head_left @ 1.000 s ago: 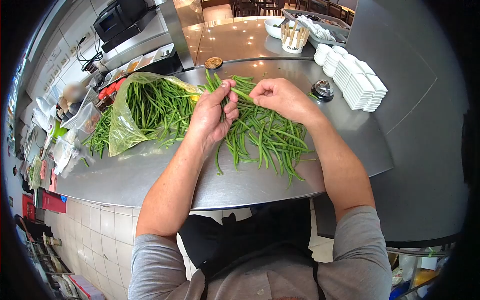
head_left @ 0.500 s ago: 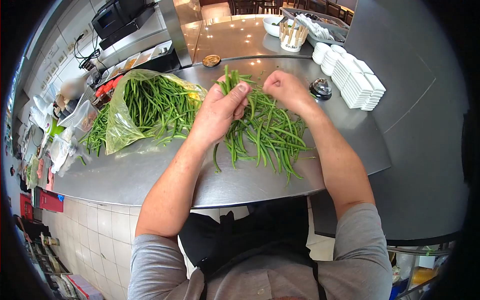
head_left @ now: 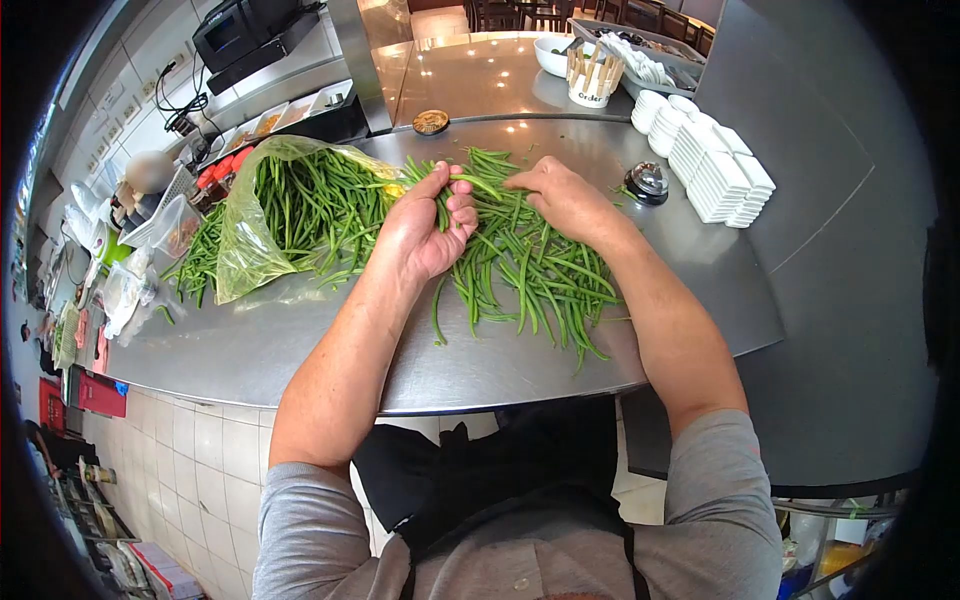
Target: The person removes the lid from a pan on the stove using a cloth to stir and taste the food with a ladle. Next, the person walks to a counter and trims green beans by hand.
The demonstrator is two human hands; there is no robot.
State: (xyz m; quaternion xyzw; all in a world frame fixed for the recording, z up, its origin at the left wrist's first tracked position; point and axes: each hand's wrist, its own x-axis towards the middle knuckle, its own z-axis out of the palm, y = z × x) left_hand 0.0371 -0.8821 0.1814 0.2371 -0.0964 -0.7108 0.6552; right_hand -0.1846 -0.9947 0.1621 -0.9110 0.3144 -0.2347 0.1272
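My left hand [head_left: 430, 225] is closed around a few green beans, whose ends stick out past the thumb and fingers. Just to its right, my right hand [head_left: 565, 200] has its thumb and forefinger pinched at the tip of a bean that reaches across from the left hand. Beneath and between both hands, a loose pile of green beans [head_left: 535, 270] spreads over the steel counter [head_left: 260, 350]. On the left, an open yellowish plastic bag [head_left: 240, 255] lies on its side, full of green beans, with more beans behind it.
A call bell [head_left: 646, 183] and stacked white dishes [head_left: 710, 165] stand at the right. Farther back are a small round tin [head_left: 430, 122], a white bowl [head_left: 552, 55] and a cup of sticks [head_left: 592, 80]. A person is partly visible at the far left.
My left hand has turned to show more of its palm, and its beans have tipped from upright toward the right. My right hand has come down slightly to the bean's tip.
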